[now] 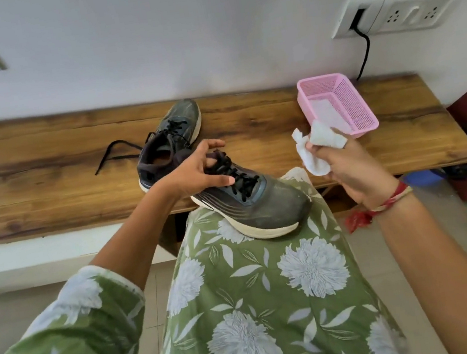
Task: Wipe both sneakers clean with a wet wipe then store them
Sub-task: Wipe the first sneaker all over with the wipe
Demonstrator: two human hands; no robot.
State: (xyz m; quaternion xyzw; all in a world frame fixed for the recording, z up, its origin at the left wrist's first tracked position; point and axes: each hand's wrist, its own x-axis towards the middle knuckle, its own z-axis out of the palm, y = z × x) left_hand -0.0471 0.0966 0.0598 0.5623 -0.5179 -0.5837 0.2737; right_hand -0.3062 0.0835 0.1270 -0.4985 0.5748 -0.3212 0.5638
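Partly over bench (43, 182) edge — sneaker (261, 206), wipe (314, 161) apart.

A wooden bench (42, 176) runs along the white wall — a pink mesh basket (352, 103) sits near its right end. Above it is a socket panel (402, 12) with a black cable (365, 52) plugged in — it drops behind the bench. Something red and crumpled (358, 218) lies on the floor.

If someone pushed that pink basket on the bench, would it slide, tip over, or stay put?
The pink basket looks like thin perforated plastic, so it is probably light and would slide easily on the smooth wooden bench. It is low and wide, so tipping seems unlikely. Its mesh walls may flex slightly if squeezed.
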